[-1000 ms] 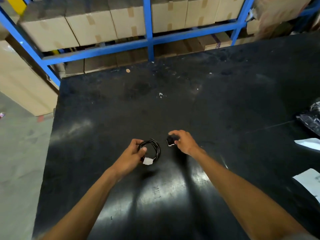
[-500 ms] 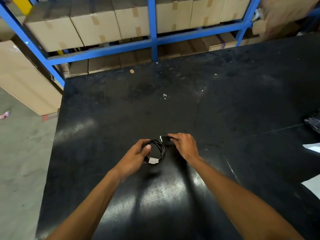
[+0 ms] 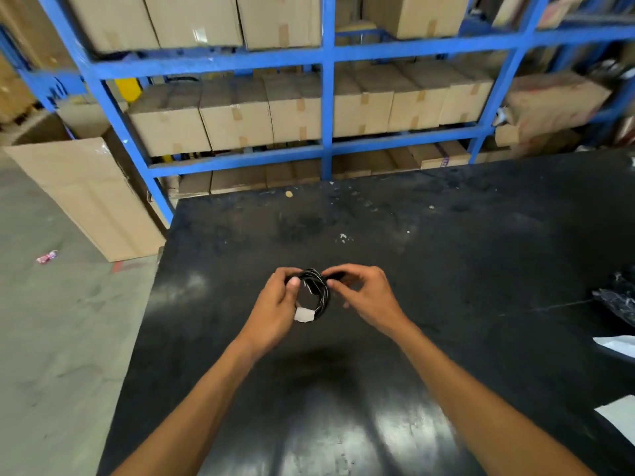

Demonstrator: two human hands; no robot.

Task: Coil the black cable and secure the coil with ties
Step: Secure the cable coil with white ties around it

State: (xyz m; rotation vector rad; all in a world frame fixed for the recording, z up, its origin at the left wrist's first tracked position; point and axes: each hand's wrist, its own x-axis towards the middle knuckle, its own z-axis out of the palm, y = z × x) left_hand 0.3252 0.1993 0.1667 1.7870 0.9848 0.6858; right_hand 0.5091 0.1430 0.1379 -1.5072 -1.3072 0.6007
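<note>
Since a second ago the right hand (image 3: 364, 297) has closed in from a gap beside the coil until its fingertips meet the black cable (image 3: 318, 292), and the view has tilted up to take in more of the shelving. Both hands now hold the cable, wound into a small round coil, just above the table (image 3: 464, 269) near the middle of the view. At the coil's 9 o'clock the left hand (image 3: 278, 304) grips it, thumb pressed over the near side and fingers curled behind. From 3 o'clock the right hand pinches the strands at the coil's upper right between thumb and forefinger; its other fingers are bent loosely. A small white tag (image 3: 304, 315) hangs at the coil's 6 o'clock, touching the heel of the left thumb. Whether a tie is already on the coil cannot be told. At 3 o'clock on the table, well apart from the hands, lie a crumpled black plastic bag (image 3: 616, 300) and, nearer the person, two white sheets of paper (image 3: 618, 345). Beyond the table's far edge at 12 o'clock stands a blue rack (image 3: 328, 97) stacked with cardboard boxes (image 3: 237, 121), and at 10 o'clock a flattened carton (image 3: 89, 197) leans on the grey floor (image 3: 51, 338).
</note>
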